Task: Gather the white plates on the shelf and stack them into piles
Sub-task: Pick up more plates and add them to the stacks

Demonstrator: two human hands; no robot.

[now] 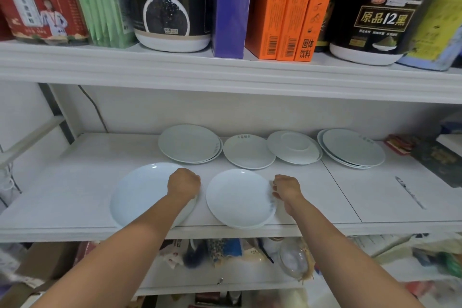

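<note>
Two white plates lie at the front of the middle shelf [62, 197]. My left hand [183, 184] grips the right rim of the front left plate [142, 195]. The right rim of the front right plate [237, 197] is pinched by my right hand [285, 189]. Behind them, along the back, sit a small pile of plates [190, 144], a single plate [248, 151], an upside-down plate [293, 147] on another, and a right-hand pile [352, 147].
The upper shelf [225, 75] overhangs close above, loaded with jars and boxes. Dark packets [435, 157] lie at the right end of the middle shelf. A cluttered lower shelf [225, 277] shows below, with bags and a glass jar [295, 260].
</note>
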